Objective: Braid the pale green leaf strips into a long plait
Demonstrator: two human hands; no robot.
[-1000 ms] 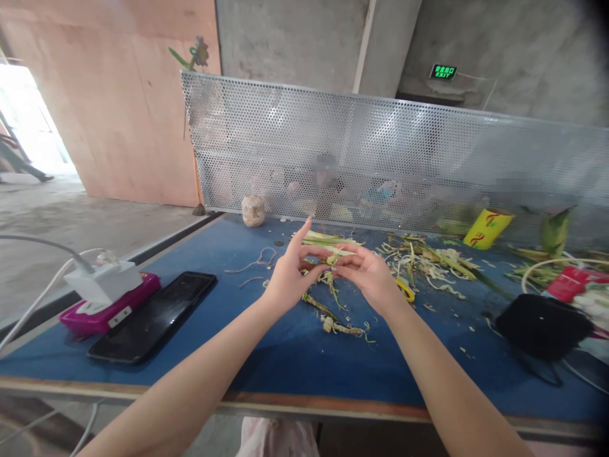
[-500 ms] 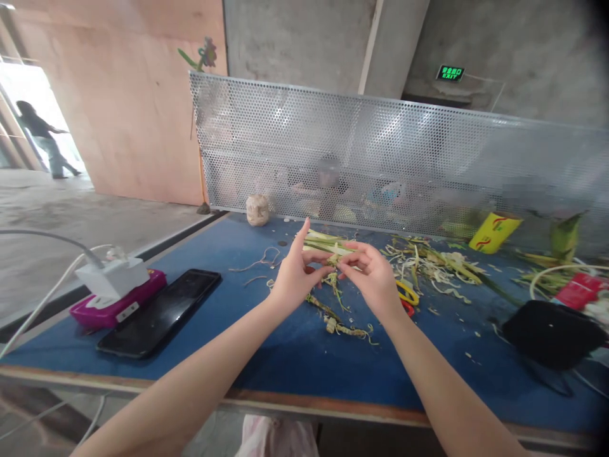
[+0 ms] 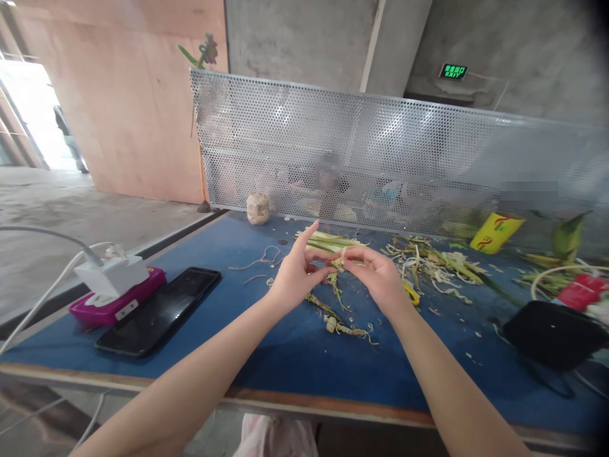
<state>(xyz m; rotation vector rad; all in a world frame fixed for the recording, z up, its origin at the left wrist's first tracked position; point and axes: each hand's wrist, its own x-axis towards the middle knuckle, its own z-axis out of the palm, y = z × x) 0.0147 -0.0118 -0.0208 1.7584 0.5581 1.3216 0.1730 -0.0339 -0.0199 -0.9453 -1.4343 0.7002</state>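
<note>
My left hand point(image 3: 295, 274) and my right hand point(image 3: 378, 276) meet over the middle of the table. Both pinch a small pale green piece of plant fibre point(image 3: 338, 262) between fingers and thumbs; its exact shape is partly hidden by the fingertips. Just behind the hands lies a bundle of green stalks point(image 3: 328, 240). Below them, a knotted strip of plant fibre point(image 3: 349, 329) and a few green scraps rest on the blue tabletop point(image 3: 285, 362). Yellow scissor handles point(image 3: 412, 293) show partly behind my right wrist.
A black phone point(image 3: 159, 311) lies at left beside a purple power strip point(image 3: 117, 304) with a white charger. Plant scraps point(image 3: 438, 266), a yellow roll point(image 3: 496, 233) and a black object point(image 3: 554, 334) occupy the right. A perforated metal screen point(image 3: 380, 152) borders the back.
My right hand has shifted slightly right and its fingertips have drawn a little away from my left. The person in the doorway has moved right, partly behind the wall.
</note>
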